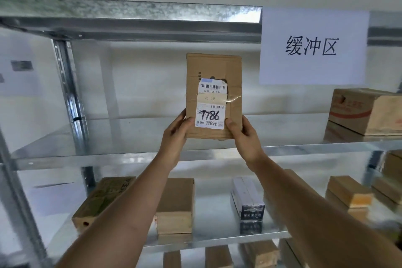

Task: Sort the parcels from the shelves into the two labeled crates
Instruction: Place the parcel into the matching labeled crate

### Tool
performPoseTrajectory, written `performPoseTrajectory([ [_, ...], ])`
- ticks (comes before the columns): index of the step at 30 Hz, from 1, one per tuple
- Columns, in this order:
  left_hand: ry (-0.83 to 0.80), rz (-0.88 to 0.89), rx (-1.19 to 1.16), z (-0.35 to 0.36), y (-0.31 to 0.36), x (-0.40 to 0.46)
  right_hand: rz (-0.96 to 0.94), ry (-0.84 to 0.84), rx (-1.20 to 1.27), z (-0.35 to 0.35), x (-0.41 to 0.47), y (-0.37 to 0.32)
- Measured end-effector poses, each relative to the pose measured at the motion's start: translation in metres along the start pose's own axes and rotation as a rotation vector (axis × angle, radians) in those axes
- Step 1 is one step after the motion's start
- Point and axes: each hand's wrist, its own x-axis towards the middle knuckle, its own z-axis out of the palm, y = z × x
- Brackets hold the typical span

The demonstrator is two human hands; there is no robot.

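A flat brown cardboard parcel (214, 72) is held upright in front of the upper metal shelf (108, 152). Its white shipping label (210, 104) faces me, with barcodes and "T786" written in black marker. My left hand (176, 130) grips the parcel's lower left edge, thumb on the label. My right hand (244, 135) grips the lower right corner, thumb on the front face. No crates are in view.
A white paper sign (313, 47) with printed characters hangs from the top shelf beam at right. A large printed carton (367, 111) sits at the upper shelf's right end. Several brown boxes (175, 204) and a dark-and-white box (248, 200) lie on the lower shelf (217, 239); more boxes below.
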Motion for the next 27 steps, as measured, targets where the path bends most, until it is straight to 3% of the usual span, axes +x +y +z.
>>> performPoseTrajectory([
  [7,0.032,-0.023,0.014,0.005,0.041,-0.118,0.044,-0.004,0.047,-0.006,-0.105,-0.039],
  [16,0.135,-0.225,-0.011,-0.031,0.059,-0.238,0.199,-0.057,0.036,0.020,-0.208,-0.073],
  [22,0.209,-0.259,0.018,-0.083,0.066,-0.293,0.249,-0.117,0.036,0.074,-0.251,-0.070],
  [27,0.264,-0.300,0.038,-0.164,0.066,-0.333,0.287,-0.201,0.052,0.158,-0.288,-0.054],
])
